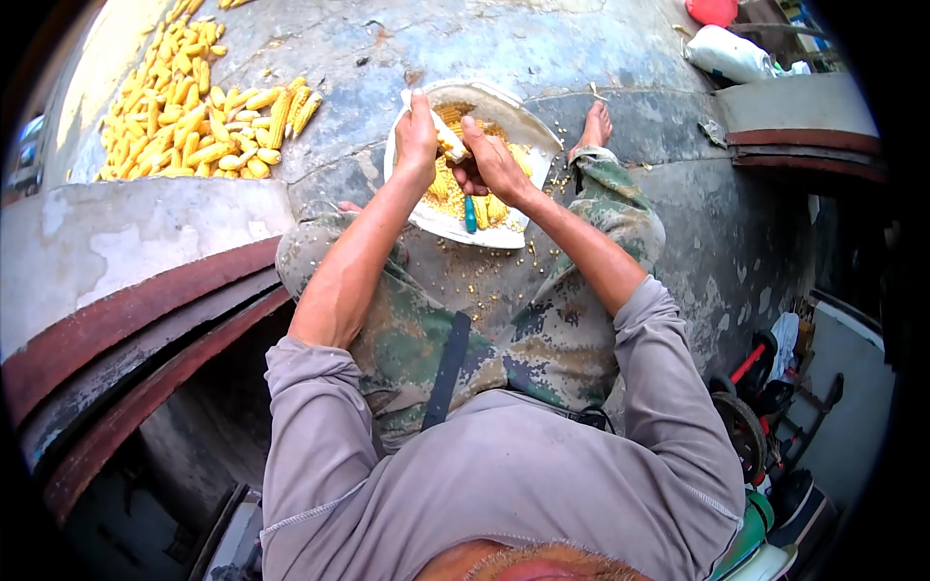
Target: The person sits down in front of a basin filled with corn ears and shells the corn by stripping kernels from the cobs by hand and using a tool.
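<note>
A mostly bare, whitish corn cob (pixel 449 143) is gripped by my left hand (pixel 417 137), whose fingers are wrapped round it. My right hand (pixel 492 167) is closed at the cob's lower end, its thumb against it. Both hands are over a white basin (pixel 536 133) holding loose yellow kernels (pixel 448 198) and several corn cobs (pixel 495 210). Just below my right hand shows a green handle (pixel 471 215); whether it lies in the basin or touches my fingers, I cannot tell.
A big heap of yellow corn cobs (pixel 179 126) lies on the concrete floor at the upper left. Scattered kernels (pixel 523 276) dot the ground by the basin. Low ledges (pixel 136 242) flank both sides. A white sack (pixel 728 54) and red object (pixel 713 11) are at the upper right.
</note>
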`<act>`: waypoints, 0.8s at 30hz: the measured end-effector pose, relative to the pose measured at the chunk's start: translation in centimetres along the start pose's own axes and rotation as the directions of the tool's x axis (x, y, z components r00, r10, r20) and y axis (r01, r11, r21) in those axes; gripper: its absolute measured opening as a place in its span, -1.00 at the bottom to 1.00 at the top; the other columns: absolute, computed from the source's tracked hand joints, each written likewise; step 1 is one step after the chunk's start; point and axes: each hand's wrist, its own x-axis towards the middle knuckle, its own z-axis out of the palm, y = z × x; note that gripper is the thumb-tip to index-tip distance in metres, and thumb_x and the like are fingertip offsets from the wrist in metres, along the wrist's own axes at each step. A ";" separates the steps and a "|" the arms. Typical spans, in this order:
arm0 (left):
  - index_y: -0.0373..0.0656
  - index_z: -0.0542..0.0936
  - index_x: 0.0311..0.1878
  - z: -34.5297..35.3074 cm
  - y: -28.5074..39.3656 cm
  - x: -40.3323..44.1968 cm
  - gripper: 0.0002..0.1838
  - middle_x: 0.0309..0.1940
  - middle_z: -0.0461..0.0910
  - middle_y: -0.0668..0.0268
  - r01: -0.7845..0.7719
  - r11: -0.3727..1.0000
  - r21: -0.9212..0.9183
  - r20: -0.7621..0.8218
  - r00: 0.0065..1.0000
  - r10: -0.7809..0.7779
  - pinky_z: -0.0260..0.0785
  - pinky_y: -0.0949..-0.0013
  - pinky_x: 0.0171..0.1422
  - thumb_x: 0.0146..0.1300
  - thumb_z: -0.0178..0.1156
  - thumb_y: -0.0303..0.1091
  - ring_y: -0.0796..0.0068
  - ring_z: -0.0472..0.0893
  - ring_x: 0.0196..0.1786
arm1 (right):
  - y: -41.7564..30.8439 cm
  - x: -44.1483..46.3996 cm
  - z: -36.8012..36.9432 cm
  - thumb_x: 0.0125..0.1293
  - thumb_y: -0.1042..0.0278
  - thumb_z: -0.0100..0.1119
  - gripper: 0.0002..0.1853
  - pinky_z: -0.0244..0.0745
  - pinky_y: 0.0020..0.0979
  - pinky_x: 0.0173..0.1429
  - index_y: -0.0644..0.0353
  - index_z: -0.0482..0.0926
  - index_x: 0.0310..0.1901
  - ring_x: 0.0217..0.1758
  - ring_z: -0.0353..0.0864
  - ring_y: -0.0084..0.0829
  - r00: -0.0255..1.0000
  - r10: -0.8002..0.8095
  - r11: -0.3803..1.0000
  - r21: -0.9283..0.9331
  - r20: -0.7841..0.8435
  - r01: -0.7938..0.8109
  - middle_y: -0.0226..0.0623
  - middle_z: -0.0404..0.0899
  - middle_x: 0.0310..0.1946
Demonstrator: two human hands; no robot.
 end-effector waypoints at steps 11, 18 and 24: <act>-0.42 0.56 0.03 0.1 0.0 -0.3 -0.29 -0.25 0.63 0.17 -0.005 1.000 0.020 -0.028 1.000 0.006 0.47 0.27 -0.06 0.49 -0.04 0.22 0.39 0.61 -0.19 | 1.2 0.4 0.2 0.57 -0.32 -0.27 -0.27 0.30 -0.48 -0.60 0.21 0.50 -0.49 -0.68 0.43 -0.54 0.989 -0.119 0.986 -0.125 -0.090 0.108 -0.37 0.45 -0.69; -0.45 0.52 0.10 0.0 0.6 -1.0 -0.26 -0.16 0.64 0.11 -0.062 0.998 0.020 -0.002 0.998 0.062 0.48 0.26 -0.08 0.42 0.12 0.23 0.37 0.61 -0.17 | 0.3 0.5 0.1 0.56 -0.34 -0.27 -0.28 0.29 -0.48 -0.61 0.24 0.58 -0.32 -0.68 0.42 -0.56 0.994 -0.093 0.995 -0.030 -0.062 0.091 -0.35 0.51 -0.59; -0.27 0.53 -0.09 0.5 0.0 -0.8 -0.42 -0.38 0.58 0.30 -0.203 0.969 0.143 -0.056 0.976 0.213 0.43 0.34 -0.37 0.42 0.17 0.20 0.50 0.56 -0.43 | 0.4 0.4 0.4 0.58 -0.30 -0.28 -0.27 0.29 -0.36 -0.51 0.27 0.54 -0.38 -0.66 0.38 -0.49 0.992 -0.104 0.975 -0.203 -0.071 0.087 -0.38 0.43 -0.65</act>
